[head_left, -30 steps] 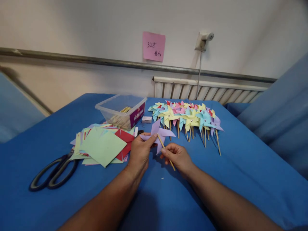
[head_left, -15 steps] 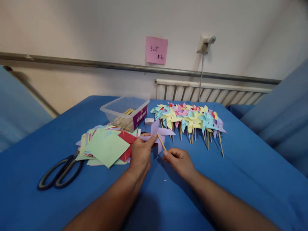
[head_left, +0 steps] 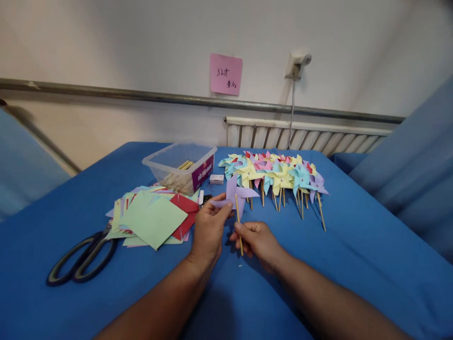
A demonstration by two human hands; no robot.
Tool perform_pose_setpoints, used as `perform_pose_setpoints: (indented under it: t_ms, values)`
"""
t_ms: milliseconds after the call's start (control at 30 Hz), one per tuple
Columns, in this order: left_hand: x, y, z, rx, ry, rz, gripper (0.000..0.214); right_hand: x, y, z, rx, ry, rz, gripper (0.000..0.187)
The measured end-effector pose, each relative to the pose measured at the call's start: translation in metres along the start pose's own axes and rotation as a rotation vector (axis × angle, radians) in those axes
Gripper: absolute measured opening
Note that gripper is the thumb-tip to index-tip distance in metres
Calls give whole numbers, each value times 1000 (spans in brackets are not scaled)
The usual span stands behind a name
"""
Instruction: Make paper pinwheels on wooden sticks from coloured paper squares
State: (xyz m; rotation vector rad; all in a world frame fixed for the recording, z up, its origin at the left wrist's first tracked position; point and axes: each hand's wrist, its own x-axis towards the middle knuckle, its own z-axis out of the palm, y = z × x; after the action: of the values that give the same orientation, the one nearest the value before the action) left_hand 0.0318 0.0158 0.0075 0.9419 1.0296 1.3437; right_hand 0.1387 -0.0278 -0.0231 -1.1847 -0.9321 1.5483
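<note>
A purple paper pinwheel (head_left: 231,188) is held up in the middle, its back towards me. My left hand (head_left: 211,222) pinches one of its blades between thumb and fingers. A thin wooden stick (head_left: 237,208) runs down from the pinwheel's centre, nearly upright. My right hand (head_left: 255,241) is closed on the stick's lower part, with the thumb on top and the end poking out below. Whether the stick is fixed to the paper cannot be made out.
Left lie a pile of coloured paper squares (head_left: 152,217) and black-handled scissors (head_left: 81,259). Behind stands a clear plastic box (head_left: 166,172) of sticks, beside a small white box (head_left: 216,179). Several finished pinwheels (head_left: 281,179) lie back right on the blue cloth (head_left: 354,264).
The stick has swung from slanting to nearly upright, and its lower end now shows below my right fingers. My right hand has shifted slightly left. The left hand still pinches the pinwheel.
</note>
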Motion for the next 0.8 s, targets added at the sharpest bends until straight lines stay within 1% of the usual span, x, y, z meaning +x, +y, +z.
perform_pose_setpoints:
  t_ms: [100,200,300,467,600,667,800]
  values:
    - [-1,3,0,11,-25,8,38,1,-1,-3,54,23,-30,42]
    - [0,4,-1,1,-54,17,30,2,-2,-5,72,55,-61,42]
    - [2,3,-3,-25,-67,20,26,3,-2,-5,65,61,-98,42]
    - [4,3,-4,-32,-67,21,26,4,-1,-5,25,73,-169,42]
    - [2,4,-5,-29,-138,19,31,6,0,-8,7,93,-193,40]
    - [1,5,-5,-29,-156,20,30,7,0,-9,-9,91,-205,39]
    - [4,8,-4,16,-148,17,27,6,3,-9,-71,85,-245,37]
